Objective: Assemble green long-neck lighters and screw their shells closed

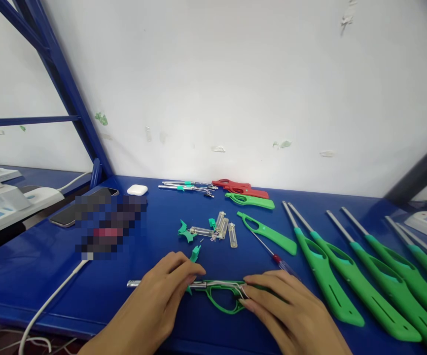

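My left hand is closed around the metal lighter tube, whose tip sticks out to the left. The tube lies in line with a green lighter handle shell, its trigger loop towards me. Thin wires run along the top of the shell. The fingers of my right hand press on the wires and the shell's right part, which they mostly cover. A teal trigger piece stands just beyond my left fingers. Farther back lie several clear fuel tanks and more teal pieces.
Several assembled green lighters line the right side. A screwdriver touches a loose green shell. Red shells and metal tubes with wires lie near the wall. Left are a phone, a white earbud case and a cable.
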`<control>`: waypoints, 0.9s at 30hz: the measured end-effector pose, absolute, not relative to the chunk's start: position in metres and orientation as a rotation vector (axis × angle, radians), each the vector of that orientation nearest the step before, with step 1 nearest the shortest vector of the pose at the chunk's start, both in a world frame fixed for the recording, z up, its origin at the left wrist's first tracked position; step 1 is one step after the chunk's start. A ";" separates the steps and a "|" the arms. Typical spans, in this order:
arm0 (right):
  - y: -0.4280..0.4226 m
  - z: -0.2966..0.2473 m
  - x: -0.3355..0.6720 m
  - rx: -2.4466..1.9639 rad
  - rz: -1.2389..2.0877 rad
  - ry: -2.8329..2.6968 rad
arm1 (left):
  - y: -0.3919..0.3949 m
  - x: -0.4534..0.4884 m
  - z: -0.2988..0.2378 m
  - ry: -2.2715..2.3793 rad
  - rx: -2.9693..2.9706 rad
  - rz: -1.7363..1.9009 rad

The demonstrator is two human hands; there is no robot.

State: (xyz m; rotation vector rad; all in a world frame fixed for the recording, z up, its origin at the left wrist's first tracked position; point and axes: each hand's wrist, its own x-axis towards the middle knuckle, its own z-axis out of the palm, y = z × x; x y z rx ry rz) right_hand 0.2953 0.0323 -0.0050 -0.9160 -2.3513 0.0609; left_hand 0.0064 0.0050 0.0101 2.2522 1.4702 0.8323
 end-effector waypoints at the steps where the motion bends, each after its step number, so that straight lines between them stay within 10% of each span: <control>1: 0.032 -0.005 0.295 -0.916 0.059 -2.352 | 0.004 0.007 0.010 1.491 2.253 0.846; 27: 0.031 -0.001 0.291 -0.907 0.074 -2.308 | 0.006 0.011 0.016 1.460 2.091 0.835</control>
